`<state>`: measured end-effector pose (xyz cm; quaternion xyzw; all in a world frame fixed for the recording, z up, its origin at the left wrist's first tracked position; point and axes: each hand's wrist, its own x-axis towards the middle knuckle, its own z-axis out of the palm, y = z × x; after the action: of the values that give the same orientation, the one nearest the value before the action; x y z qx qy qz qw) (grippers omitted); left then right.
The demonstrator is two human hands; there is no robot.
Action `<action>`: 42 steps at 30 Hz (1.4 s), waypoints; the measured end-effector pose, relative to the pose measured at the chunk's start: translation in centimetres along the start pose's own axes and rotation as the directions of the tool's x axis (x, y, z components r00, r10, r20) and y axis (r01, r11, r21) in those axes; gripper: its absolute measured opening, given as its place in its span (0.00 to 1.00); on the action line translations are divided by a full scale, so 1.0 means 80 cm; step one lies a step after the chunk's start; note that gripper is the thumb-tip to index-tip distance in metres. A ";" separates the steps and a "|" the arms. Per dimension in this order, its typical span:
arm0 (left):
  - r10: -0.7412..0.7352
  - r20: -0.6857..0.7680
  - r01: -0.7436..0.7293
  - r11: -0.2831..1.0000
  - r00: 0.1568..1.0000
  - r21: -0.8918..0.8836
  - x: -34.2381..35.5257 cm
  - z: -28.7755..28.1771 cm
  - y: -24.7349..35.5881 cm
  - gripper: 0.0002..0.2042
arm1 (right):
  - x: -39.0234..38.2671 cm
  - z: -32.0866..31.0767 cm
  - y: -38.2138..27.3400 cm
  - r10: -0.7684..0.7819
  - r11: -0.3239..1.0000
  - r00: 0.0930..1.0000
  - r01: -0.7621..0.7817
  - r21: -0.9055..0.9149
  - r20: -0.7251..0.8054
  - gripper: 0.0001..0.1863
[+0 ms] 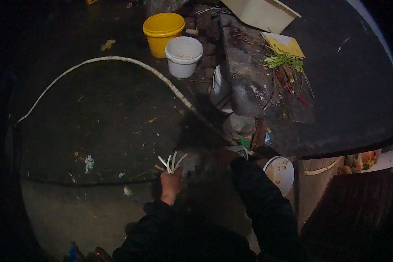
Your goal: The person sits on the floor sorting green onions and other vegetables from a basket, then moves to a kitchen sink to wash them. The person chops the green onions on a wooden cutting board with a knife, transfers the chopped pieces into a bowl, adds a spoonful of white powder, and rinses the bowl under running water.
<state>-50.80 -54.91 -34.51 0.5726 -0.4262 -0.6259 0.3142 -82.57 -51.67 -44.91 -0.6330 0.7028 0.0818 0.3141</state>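
My left hand (170,185) is closed around a small bundle of pale stalks (172,165). Their whitish ends fan out above the fist. To the right, my right hand (229,156) lies in deep shadow beyond the dark sleeve, so its fingers cannot be made out. Grey-green, leaf-like strips (243,151) show right beside it; whether the hand grips them is unclear. A white round container (280,175) stands near my right forearm.
A pale hose (161,77) arcs over the dark wet floor. Beyond it stand a yellow bucket (163,27) and a white bucket (184,59). On the dark slab at right lie leafy greens (284,61), red chillies (288,88), a yellow board (288,47) and a cream basin (263,15).
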 end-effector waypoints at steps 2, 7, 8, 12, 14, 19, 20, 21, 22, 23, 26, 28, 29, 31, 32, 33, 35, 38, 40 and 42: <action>0.162 0.038 -0.164 0.984 0.986 0.073 -0.002 -0.001 0.004 0.09 | -0.014 -0.015 -0.005 0.044 0.998 0.999 -0.044 -0.051 0.003 0.14; -0.255 0.035 0.257 0.963 0.966 -0.076 -0.002 -0.004 0.024 0.07 | -0.059 -0.062 -0.005 0.103 0.965 0.988 -0.127 -0.231 -0.115 0.12; -0.211 0.056 0.215 0.973 0.976 -0.081 -0.002 -0.004 0.027 0.06 | -0.066 -0.067 -0.012 0.069 0.975 0.980 -0.107 -0.196 -0.187 0.12; -0.133 0.130 0.146 0.984 0.983 -0.098 -0.009 0.003 0.032 0.10 | -0.071 -0.049 -0.080 -0.409 0.869 0.862 0.468 0.160 -0.300 0.12; -0.022 0.164 0.010 0.997 0.986 0.077 -0.013 0.009 0.034 0.12 | -0.048 -0.018 -0.125 -0.517 0.795 0.801 0.580 0.177 -0.301 0.11; -0.225 0.189 0.216 0.974 0.956 0.067 -0.030 0.009 0.042 0.12 | 0.012 0.060 -0.175 -0.120 0.993 0.914 0.109 -0.051 -0.388 0.11; -0.223 0.210 0.204 0.973 0.952 0.109 -0.033 0.009 0.044 0.11 | 0.018 0.065 -0.179 -0.075 0.996 0.914 0.052 -0.067 -0.398 0.11; -0.253 0.217 0.241 0.967 0.943 0.078 -0.034 0.007 0.046 0.09 | 0.021 0.065 -0.181 -0.051 0.996 0.918 0.021 -0.081 -0.392 0.11; -0.257 0.242 0.264 0.964 0.936 0.001 -0.036 0.006 0.046 0.07 | 0.017 0.061 -0.181 -0.039 0.995 0.926 0.001 -0.100 -0.376 0.11; -0.257 0.261 0.286 0.955 0.930 -0.080 -0.037 0.008 0.044 0.05 | 0.009 0.053 -0.184 -0.039 0.993 0.939 -0.002 -0.119 -0.343 0.11; -0.286 0.194 0.318 0.935 0.938 -0.157 -0.037 0.014 0.041 0.07 | -0.053 0.014 -0.188 -0.129 0.986 0.942 0.087 -0.146 -0.310 0.11; -0.316 0.145 0.328 0.942 0.938 -0.071 -0.040 0.014 0.042 0.10 | -0.125 -0.004 -0.180 -0.175 0.962 0.864 0.253 0.105 -0.472 0.11; -0.297 0.126 0.309 0.947 0.947 -0.092 -0.040 0.010 0.045 0.10 | -0.173 -0.008 -0.168 -0.203 0.884 0.789 0.402 0.238 -0.580 0.12; -0.298 0.096 0.307 0.945 0.950 -0.110 -0.046 0.002 0.055 0.11 | -0.267 0.000 -0.140 0.149 0.413 0.983 -0.163 0.896 0.110 0.16; -0.324 0.084 0.331 0.938 0.942 -0.098 -0.050 -0.010 0.064 0.11 | -0.304 0.014 -0.133 0.273 0.529 0.962 -0.162 0.833 0.014 0.18; -0.346 0.072 0.351 0.932 0.936 -0.089 -0.054 -0.022 0.074 0.11 | -0.337 0.028 -0.122 0.381 0.375 0.924 -0.123 0.919 -0.032 0.20; -0.265 0.096 0.278 0.946 0.960 -0.168 -0.067 -0.042 0.093 0.06 | -0.397 0.052 -0.093 0.561 -0.504 0.816 0.205 0.839 0.137 0.26; -0.308 0.021 0.306 0.928 0.951 -0.212 -0.080 -0.062 0.117 0.07 | -0.419 0.065 -0.042 0.696 -0.535 0.708 0.401 0.744 0.119 0.34; -0.381 -0.014 0.374 0.912 0.924 -0.169 -0.092 -0.076 0.126 0.07 | -0.410 0.064 -0.015 0.618 -0.525 0.786 0.405 0.749 0.008 0.36; -0.256 0.006 0.251 0.942 0.967 -0.224 -0.104 -0.088 0.131 0.08 | -0.389 0.069 -0.004 0.697 -0.405 0.717 0.410 0.817 -0.015 0.28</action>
<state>-43.61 -53.42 -21.27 0.5908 -0.2723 -0.6984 0.2983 -80.40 -22.79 -32.21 0.0763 0.5804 -0.7029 0.4040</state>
